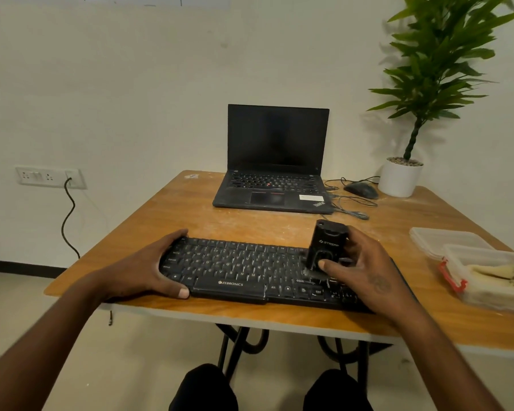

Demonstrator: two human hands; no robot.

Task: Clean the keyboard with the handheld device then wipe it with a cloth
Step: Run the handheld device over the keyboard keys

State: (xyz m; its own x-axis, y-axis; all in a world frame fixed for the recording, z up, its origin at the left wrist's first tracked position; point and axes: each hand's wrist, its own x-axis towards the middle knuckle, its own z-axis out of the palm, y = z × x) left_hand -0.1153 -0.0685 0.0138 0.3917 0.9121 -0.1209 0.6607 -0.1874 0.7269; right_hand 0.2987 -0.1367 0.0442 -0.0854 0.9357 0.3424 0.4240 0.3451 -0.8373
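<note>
A black plastic keyboard (250, 268) is seen, white lettering printed across its keys and a pale brand name on the front edge. Black again is worn by the small handheld cleaning device (324, 247), with a grey logo on its side. The wooden table (250, 223) is shown in warm orange-brown, streaked with whitish dust. A matte black laptop (275, 161) is noted, a red dot set among its keys. A dark grey mouse (361, 189) is spotted beside a white pot (399, 179) carrying green leaves. A clear box (493, 280) with red clips is filled with a cream-yellow cloth (502, 274).
</note>
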